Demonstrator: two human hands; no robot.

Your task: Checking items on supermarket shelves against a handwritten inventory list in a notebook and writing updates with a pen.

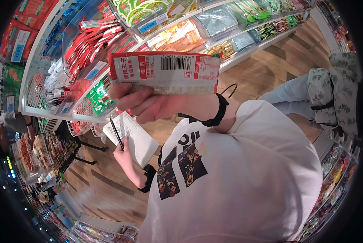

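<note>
My right hand [142,103] grips a red and white plastic snack packet [172,76] by its left end. The packet's printed back, with a barcode, faces me. Its fingers lie on the near side; the thumb is hidden. Lower down, my left hand [123,155] holds a dark pen [117,133] over an open notebook [139,139] with handwritten lines. The thumb presses on top, and the other fingers are mostly hidden. A black band circles each wrist. Behind the packet, a tilted white shelf holds a heap of red snack packets [90,45].
Green packets [99,95] lie on the lower shelf, with white wire baskets [78,127] beneath. A black-framed stand [66,158] is at left. One person's grey sleeve [14,123] shows at far left; another person in jeans [294,91] stands at right. Wooden floor [108,188] lies between the displays.
</note>
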